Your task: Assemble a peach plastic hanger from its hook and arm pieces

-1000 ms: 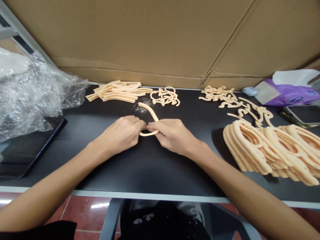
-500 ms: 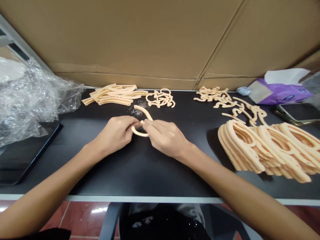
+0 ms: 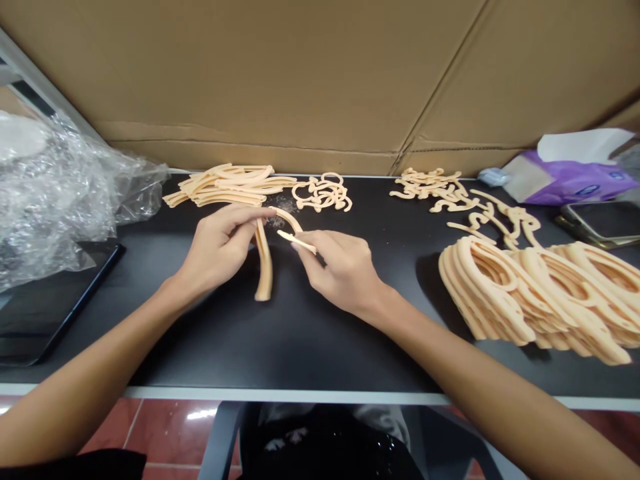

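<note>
My left hand [image 3: 223, 243] is closed, thumb and fingers pinching a cream-coloured curved strip [image 3: 265, 270] with a groove along it; its free end points toward the table's front. The left index fingertip reaches to the end of another curved cream piece [image 3: 289, 219]; I cannot tell whether it touches. My right hand [image 3: 340, 267] pinches a thin, flat-looking cream piece [image 3: 293, 239], whose tip points left toward the left hand. The right fingers cover the far end of the curved piece behind, so I cannot tell whether they hold that too.
Behind my hands lie long cream strips [image 3: 225, 187] and small hooked pieces [image 3: 323, 193]. More curly pieces [image 3: 430, 187] lie right, beyond stacked cream oval-holed parts [image 3: 530, 293]. A purple tissue pack [image 3: 575, 177] and phone [image 3: 610, 220] are far right; plastic wrap [image 3: 60, 193] and a dark tablet [image 3: 60, 313] left.
My hands have moved apart from where they met over a curved piece. The grooved strip now hangs from the left hand, and the thin piece shows in the right fingers.
</note>
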The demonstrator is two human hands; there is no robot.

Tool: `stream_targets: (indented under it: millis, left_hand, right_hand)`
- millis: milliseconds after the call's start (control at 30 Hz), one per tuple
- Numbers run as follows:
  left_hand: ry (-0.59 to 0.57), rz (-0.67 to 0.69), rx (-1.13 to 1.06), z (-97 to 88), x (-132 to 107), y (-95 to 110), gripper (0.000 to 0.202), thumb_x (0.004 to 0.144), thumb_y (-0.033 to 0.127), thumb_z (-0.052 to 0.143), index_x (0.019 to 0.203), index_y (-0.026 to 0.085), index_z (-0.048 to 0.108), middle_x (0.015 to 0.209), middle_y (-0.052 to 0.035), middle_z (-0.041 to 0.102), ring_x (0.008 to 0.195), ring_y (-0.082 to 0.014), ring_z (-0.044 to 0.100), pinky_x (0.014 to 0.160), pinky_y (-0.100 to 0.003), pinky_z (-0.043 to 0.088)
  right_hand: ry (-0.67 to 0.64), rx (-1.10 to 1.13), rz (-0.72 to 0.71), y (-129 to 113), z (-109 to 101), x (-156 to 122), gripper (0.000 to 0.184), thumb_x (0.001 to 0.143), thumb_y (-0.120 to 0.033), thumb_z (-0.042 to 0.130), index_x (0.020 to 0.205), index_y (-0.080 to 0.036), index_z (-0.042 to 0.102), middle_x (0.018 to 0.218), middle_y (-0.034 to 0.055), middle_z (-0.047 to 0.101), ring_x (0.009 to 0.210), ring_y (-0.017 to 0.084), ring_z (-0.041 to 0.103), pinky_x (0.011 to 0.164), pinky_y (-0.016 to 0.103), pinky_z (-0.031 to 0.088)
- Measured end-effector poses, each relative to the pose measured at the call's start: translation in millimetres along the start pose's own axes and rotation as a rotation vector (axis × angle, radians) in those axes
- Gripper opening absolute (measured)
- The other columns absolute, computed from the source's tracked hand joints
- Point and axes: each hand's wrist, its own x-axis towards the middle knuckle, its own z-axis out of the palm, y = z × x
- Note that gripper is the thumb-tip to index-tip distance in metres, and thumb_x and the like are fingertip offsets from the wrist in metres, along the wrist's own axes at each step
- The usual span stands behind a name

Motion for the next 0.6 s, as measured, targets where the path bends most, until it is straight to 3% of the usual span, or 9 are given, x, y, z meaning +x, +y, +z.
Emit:
stream_targets:
  millis: [133,267,400,600]
  left_hand:
    - [0.0,-0.066,0.012,0.1,0,0,0.029,0.086,0.036,0.064,0.108,0.018,0.073,0.104,-0.0062,0.075,0.081,-0.0189,0.068,0.08,-0.033,0.057]
    - [-0.062,0.002,0.318,-6.1,2,-2,0.019,0.086,0.033,0.059,0.092,0.02,0.072,0.089,-0.0038,0.073,0.079,-0.0199,0.065,0.08,-0.034,0.054]
    - [-0.099,0.118,0.531,-9.9,5,-8,0.017,0.084,0.029,0.056,0.082,0.019,0.07,0.096,-0.0073,0.069,0.098,-0.026,0.063,0.094,-0.042,0.051]
    - [-0.197,0.344,0.441,7.2,-6,-6,0.029,0.095,0.029,0.054,0.116,0.017,0.07,0.121,-0.0112,0.066,0.115,-0.0265,0.06,0.104,-0.044,0.045]
  right_hand:
    - [0.036,0.085,0.177,2,2,1,0.017,0.093,-0.017,0.059,0.076,-0.019,0.064,0.068,-0.0002,0.07,0.058,0.012,0.064,0.057,0.023,0.048]
    - [-0.013,0.256,0.402,3,2,4,0.016,0.091,-0.021,0.061,0.075,-0.019,0.062,0.076,0.0021,0.074,0.061,0.013,0.065,0.059,0.025,0.05]
    - [-0.023,0.349,0.546,3,-2,8,0.011,0.086,-0.022,0.064,0.075,-0.02,0.064,0.071,-0.0009,0.072,0.061,0.013,0.066,0.062,0.026,0.053]
    - [-0.025,0.392,0.613,2,-4,12,0.008,0.084,-0.021,0.064,0.076,-0.02,0.065,0.071,-0.0014,0.072,0.061,0.013,0.066,0.061,0.025,0.051]
